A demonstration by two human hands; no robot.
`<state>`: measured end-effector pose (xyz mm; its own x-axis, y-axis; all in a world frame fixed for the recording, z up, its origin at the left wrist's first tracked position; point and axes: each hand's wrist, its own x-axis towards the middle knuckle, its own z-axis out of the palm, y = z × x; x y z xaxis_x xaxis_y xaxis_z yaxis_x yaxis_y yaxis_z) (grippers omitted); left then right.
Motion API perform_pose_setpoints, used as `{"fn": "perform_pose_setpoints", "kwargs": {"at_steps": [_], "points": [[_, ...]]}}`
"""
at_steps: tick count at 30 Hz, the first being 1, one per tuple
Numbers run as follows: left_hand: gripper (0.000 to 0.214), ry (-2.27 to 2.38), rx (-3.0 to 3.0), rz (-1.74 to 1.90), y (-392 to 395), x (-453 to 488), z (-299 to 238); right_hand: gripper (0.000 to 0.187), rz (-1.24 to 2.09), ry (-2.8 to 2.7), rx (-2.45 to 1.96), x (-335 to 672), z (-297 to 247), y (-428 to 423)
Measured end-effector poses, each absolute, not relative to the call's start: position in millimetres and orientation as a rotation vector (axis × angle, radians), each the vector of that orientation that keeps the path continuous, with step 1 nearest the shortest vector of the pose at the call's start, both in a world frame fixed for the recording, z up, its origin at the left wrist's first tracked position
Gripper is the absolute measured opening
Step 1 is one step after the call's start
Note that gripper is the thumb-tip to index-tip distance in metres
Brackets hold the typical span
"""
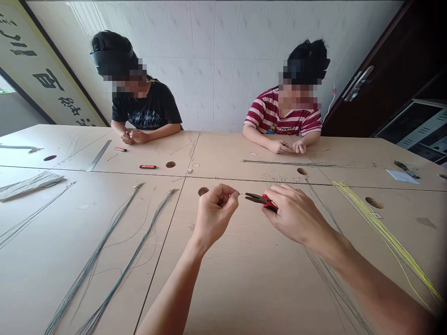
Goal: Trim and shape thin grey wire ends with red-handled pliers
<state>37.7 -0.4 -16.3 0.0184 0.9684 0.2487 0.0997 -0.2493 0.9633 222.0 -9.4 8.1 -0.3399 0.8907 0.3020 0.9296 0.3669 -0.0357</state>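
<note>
pliers [260, 199] with red handles and a slim dark nose. nose looks closed, points left at the left hand [215, 207], just above the table [244, 279] near its middle seam. table is tan with round holes, and one hole [203, 191] sits just behind the left hand. two long grey wire bundles [115, 279] lie left of the arms, yellow wires [384, 228] far right. small metal bits [279, 177] are scattered beyond the pliers. two other people sit across, in a black shirt [146, 109] and a striped shirt [279, 116], hands on their own work. nothing blocks the hands. left hand curled tight, thumb and forefinger pinching a tiny piece [237, 194], too small to tell. right hand [296, 214] wrapped closed around the pliers handles.
</note>
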Motion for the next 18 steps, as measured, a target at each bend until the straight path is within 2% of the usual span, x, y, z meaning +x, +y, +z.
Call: {"fn": "perform_pose_setpoints", "kwargs": {"at_steps": [18], "points": [[0.011,1.268,1.708,1.348,-6.8,41.0,-13.1,0.019,-0.399,-2.355,-1.587,220.4,15.4,-13.6]]}}
